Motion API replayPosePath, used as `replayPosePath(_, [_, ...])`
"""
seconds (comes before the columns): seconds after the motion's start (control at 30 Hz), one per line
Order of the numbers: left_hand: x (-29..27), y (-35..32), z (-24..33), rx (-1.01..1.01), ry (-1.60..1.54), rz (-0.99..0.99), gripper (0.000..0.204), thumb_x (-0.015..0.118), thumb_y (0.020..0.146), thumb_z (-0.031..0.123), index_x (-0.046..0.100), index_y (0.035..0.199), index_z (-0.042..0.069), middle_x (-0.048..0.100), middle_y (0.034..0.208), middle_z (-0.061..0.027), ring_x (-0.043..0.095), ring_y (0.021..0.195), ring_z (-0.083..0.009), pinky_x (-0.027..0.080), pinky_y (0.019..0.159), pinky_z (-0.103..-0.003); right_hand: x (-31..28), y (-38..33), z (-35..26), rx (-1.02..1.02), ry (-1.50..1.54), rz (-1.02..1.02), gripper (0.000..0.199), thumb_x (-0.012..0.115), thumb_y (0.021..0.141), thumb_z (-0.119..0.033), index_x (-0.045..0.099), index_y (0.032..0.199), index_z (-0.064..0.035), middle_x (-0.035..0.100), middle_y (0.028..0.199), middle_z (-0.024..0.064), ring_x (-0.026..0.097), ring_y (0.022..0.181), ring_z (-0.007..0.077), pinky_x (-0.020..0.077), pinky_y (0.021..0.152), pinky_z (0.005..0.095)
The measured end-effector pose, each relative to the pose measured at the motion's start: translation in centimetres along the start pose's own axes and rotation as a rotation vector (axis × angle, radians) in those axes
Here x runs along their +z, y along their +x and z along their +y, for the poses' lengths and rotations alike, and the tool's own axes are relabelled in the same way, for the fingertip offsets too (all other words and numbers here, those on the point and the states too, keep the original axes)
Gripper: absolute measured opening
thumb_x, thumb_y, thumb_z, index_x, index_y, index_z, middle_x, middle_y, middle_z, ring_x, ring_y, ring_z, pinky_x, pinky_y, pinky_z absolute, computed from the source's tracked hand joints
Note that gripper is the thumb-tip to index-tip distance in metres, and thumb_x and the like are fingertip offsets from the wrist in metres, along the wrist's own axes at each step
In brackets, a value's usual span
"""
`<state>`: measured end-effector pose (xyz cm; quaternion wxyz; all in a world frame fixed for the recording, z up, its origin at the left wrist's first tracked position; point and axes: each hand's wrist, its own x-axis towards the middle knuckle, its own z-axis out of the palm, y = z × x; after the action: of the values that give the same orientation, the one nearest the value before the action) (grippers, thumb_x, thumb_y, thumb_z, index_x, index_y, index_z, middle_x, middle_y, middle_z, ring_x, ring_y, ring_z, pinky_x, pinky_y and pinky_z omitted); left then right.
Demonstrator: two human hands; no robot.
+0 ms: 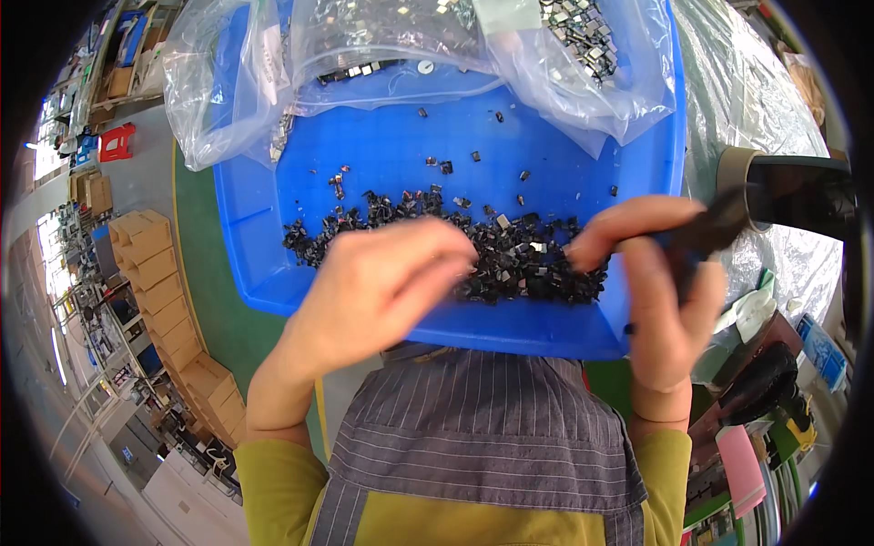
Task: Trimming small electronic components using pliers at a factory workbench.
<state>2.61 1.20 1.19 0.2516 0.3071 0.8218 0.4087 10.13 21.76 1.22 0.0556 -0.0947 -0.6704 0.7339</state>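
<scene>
A heap of small black parts (523, 264), some with shiny metal faces, lies along the near side of a blue plastic tub (364, 150). Over the heap's middle is my left hand (373, 282), its fingers curled together and smeared by motion. What it pinches, if anything, is hidden. At the tub's right wall my right hand (660, 300) is closed round a dark elongated object (715, 227), too blurred to name. Its index finger reaches over the heap's right end. A few loose parts (446, 167) are scattered on the tub floor beyond the heap.
Clear plastic bags (391, 36) holding more small metal parts fill the tub's far end. At right are a tape roll (736, 177) on a black holder and plastic sheeting (756, 82). Cardboard boxes (168, 300) stand on the floor at left; a pink roll (742, 464) is lower right.
</scene>
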Motion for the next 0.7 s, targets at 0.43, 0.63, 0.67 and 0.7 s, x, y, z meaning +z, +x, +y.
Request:
replayPosePath(0.43, [1.9,4.1,-1.3,-0.007,0.449,-0.202,0.018,0.062,0.079,0.006,0.057,0.096,0.009,0.057,0.077,-0.0084,0.058,0.068,-0.0306,0.046,0.057,-0.040,-0.1,1.4,1.7,-0.142,0.232,0.100,0.022,0.047,0.091,-0.014,0.049,0.107,0.0012,0.054,0.084,0.0121,0.051,0.078,0.0213,0.0432,0.078,0.0409])
replayPosePath(0.63, [1.7,4.3,-1.4,-0.019,0.366,-0.324,0.018,0.064,0.076,0.005,0.055,0.091,0.007,0.053,0.069,-0.0089,0.054,0.059,-0.0281,0.041,0.053,-0.037,-0.4,1.4,1.9,-0.149,0.319,0.125,0.024,0.046,0.091,-0.016,0.047,0.109,0.0004,0.055,0.085,0.0121,0.052,0.077,0.0204,0.0436,0.076,0.0402])
replayPosePath(0.67, [1.5,4.3,-1.4,-0.024,0.338,-0.298,0.017,0.064,0.075,0.005,0.055,0.090,0.006,0.051,0.066,-0.0088,0.052,0.056,-0.0271,0.040,0.052,-0.036,-0.5,1.3,1.8,-0.135,0.336,0.119,0.024,0.046,0.092,-0.016,0.047,0.110,0.0001,0.055,0.085,0.0120,0.052,0.076,0.0204,0.0437,0.076,0.0402])
replayPosePath(0.7, [1.5,4.3,-1.3,-0.029,0.310,-0.271,0.016,0.064,0.075,0.005,0.055,0.089,0.005,0.049,0.063,-0.0087,0.050,0.053,-0.0260,0.039,0.051,-0.036,-0.6,1.4,1.8,-0.133,0.339,0.123,0.024,0.046,0.092,-0.016,0.047,0.110,0.0001,0.055,0.085,0.0120,0.052,0.076,0.0204,0.0437,0.076,0.0402])
